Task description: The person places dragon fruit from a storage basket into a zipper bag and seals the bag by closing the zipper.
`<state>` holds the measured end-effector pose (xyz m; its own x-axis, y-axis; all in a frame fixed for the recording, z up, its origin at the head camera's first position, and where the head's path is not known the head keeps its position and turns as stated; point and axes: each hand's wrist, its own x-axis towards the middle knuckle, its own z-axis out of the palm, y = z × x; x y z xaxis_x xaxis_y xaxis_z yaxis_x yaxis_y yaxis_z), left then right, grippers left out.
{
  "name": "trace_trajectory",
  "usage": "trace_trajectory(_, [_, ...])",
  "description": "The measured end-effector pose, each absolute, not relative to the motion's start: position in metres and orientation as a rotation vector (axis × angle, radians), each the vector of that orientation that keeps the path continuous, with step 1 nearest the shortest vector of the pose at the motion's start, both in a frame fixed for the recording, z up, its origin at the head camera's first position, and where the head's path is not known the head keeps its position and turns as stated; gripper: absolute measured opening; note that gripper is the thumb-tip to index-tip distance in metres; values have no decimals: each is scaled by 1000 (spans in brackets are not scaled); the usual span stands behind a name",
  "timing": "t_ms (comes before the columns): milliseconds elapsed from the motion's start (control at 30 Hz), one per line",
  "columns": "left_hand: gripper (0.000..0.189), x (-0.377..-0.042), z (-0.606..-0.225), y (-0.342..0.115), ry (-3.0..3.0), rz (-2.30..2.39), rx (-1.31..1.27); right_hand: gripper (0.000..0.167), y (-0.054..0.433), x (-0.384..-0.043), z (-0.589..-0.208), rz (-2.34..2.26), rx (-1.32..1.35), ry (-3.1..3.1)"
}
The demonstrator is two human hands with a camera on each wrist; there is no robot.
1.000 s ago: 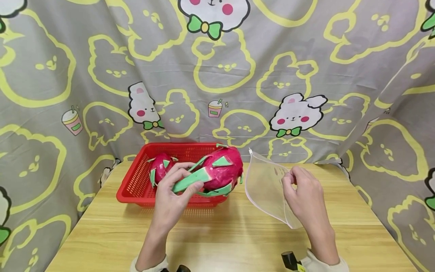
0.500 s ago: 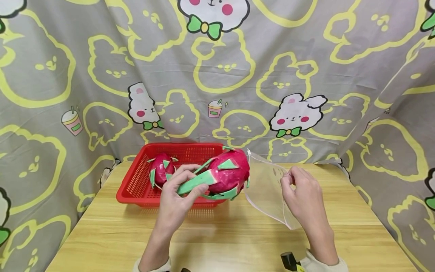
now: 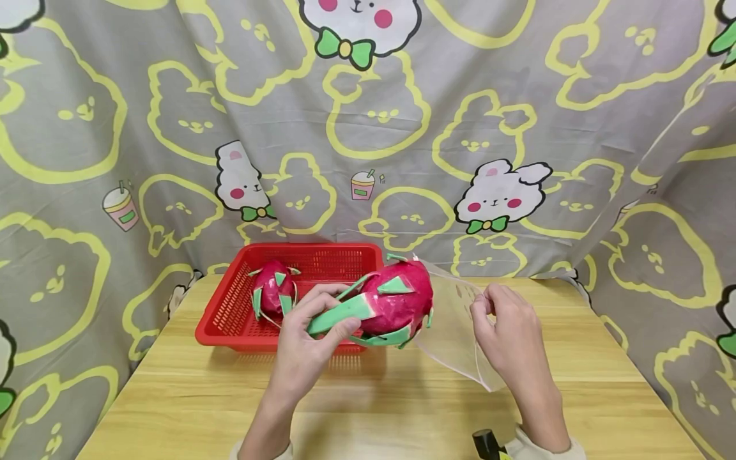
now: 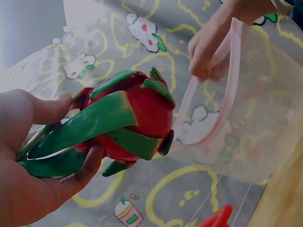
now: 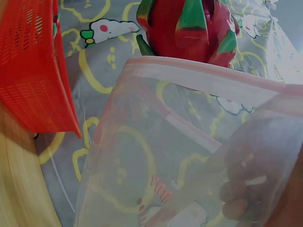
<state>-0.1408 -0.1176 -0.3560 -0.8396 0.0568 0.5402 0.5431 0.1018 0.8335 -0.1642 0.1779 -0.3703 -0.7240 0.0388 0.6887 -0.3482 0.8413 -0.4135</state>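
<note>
My left hand (image 3: 307, 345) grips a red dragon fruit (image 3: 405, 294) by its long green scales, its round end towards the right. A translucent zip bag (image 3: 451, 338) hangs from my right hand (image 3: 512, 335), which pinches the edge near its mouth. In the left wrist view the bag's pink-rimmed mouth (image 4: 232, 90) gapes towards the fruit. The right wrist view puts the fruit (image 5: 177, 40) just beyond the bag's rim (image 5: 199, 71); whether they touch I cannot tell. My right-hand fingers (image 5: 241, 189) show through the film.
A red perforated basket (image 3: 215, 335) stands on the wooden table (image 3: 368, 415), left of the bag. Another dragon fruit (image 3: 270, 291) lies inside it, at the left. Behind the table hangs a grey patterned curtain (image 3: 402, 96).
My left hand has moved right and slightly nearer with the dragon fruit, which now covers the bag's left edge in the head view. My right hand and the bag have barely moved.
</note>
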Motion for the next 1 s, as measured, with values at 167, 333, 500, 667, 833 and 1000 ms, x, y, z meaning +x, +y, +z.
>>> trace_trajectory(167, [17, -140, -358, -112, -2015, -1780, -622, 24, 177, -163, -370, 690, 229, -2291])
trace_trajectory(333, [18, -140, -359, -107, -2021, -1748, -629, 24, 177, -161, -369, 692, 231, -2294])
trace_trajectory(500, [17, -139, -362, -104, -2054, -1713, -613, 25, 176, -159, -366, 687, 234, -2294])
trace_trajectory(667, [18, -139, -365, -100, -2094, -1690, -604, 26, 172, -159, -366, 670, 268, -2288])
trace_trajectory(833, [20, -141, -367, -96, -2097, -1631, -628, 28, 168, -159, -366, 658, 300, -2286])
trace_trajectory(1000, [21, -142, -370, -92, -2094, -1572, -634, 29, 166, -157, -366, 666, 299, -2291])
